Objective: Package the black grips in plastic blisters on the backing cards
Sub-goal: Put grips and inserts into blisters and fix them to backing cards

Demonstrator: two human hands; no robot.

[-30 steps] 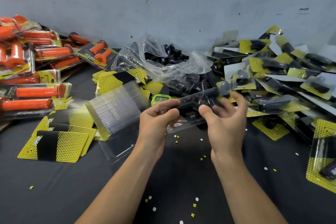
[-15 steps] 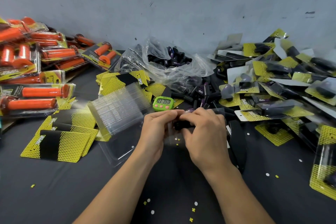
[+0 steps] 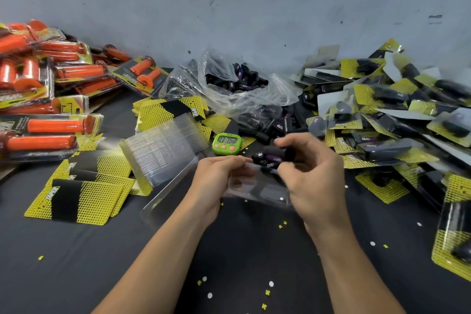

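A dark tabletop (image 3: pixel 76 262) runs back to a grey wall (image 3: pixel 229 7). On the right, a wide heap of finished packs (image 3: pixel 397 120) lies jumbled, each one a dark grip under clear plastic on a yellow card. On the left is a pile of orange grip packs (image 3: pixel 51 99). Between the two piles, against the wall, a crumpled clear plastic bag (image 3: pixel 242 89) holds loose grips (image 3: pixel 244 79), and more of them spill onto the tabletop in front of it. Yellow-and-black backing cards (image 3: pixel 84 199) lie fanned out at the left front. Just beside them, a stack of empty blisters (image 3: pixel 163 145) leans over.

At the centre, the left hand (image 3: pixel 216 181) pinches the left edge of a single clear blister (image 3: pixel 257 188) and holds it above the tabletop. The right hand (image 3: pixel 313 176) has its fingers curled round a pair of black grips (image 3: pixel 272 155) with purple ends, held at the blister's far edge. Whether they already sit in its pocket cannot be told.

A small green timer (image 3: pixel 227 144) stands just behind the hands. Tiny white and yellow punched bits (image 3: pixel 271 284) dot the near tabletop.
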